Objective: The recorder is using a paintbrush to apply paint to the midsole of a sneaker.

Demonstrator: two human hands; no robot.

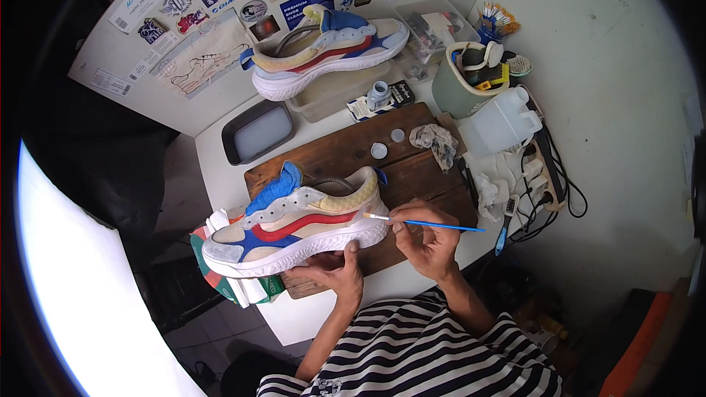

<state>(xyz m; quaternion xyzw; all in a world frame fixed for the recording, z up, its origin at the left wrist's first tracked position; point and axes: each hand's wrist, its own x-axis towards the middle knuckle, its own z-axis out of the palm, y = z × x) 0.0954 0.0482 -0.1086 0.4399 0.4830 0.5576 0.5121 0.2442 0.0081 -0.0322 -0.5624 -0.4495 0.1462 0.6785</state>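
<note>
A sneaker (272, 209) with a white sole, a red stripe and blue and cream panels is held over the wooden board, its toe to the left. My left hand (334, 272) grips it from below, the thumb against the side of the sole. In my right hand (426, 239) is a thin paintbrush (448, 226) with a blue handle, pinched between the fingers. Its bristles meet or nearly meet the sneaker's heel panel, just above the sole. A coiled spring shows inside the sneaker's opening.
The matching sneaker (323, 51) rests on a clear plastic tub (323, 99) at the back. Near the wooden board (323, 148) are a small paint bottle (379, 95), a dark tray (257, 132), a crumpled rag (434, 145), a green bin (460, 92), a white jug (500, 125) and a power strip (548, 169).
</note>
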